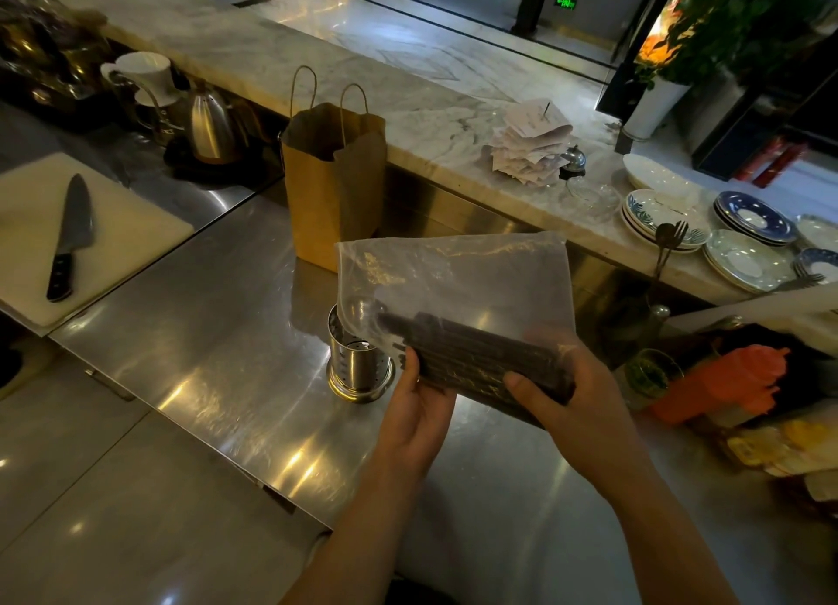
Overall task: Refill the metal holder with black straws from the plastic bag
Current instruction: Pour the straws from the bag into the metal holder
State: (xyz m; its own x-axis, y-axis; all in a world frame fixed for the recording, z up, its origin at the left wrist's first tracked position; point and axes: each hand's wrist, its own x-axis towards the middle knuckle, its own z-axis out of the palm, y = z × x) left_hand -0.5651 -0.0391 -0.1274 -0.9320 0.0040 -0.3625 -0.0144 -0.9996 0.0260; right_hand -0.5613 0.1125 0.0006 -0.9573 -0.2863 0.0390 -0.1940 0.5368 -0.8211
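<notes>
At the near edge of a steel counter (204, 377), two bare forearms reaching in from below. Left hand (415, 416) cupped under the lower end of a bundle of black straws (476, 362), fingers curled up against it through the film. Right hand (571, 396) wrapped around the other end, thumb pressed on top, so both hands closed on the same load. Straws still sealed inside a clear plastic bag (453, 278), loose empty film standing up above them. Long axis of the bundle slanting from lower right up to upper left, its far tips aimed at the metal holder (358, 359). Holder standing upright on the counter, just beside and left of the left hand, the nearer hand to it; perforated wall, apparently empty inside, with a corner of the bag hanging over its rim. Likely next: opening the bag and tipping the bundle upright over that opening, a short swing leftward. Beyond the holder, a brown paper bag (333, 187) with handles. Farther left, a knife (70, 237) lying on a white cutting board (136, 223). Farther back, a marble ledge (362, 60) with stacked plates (743, 237) at right.
</notes>
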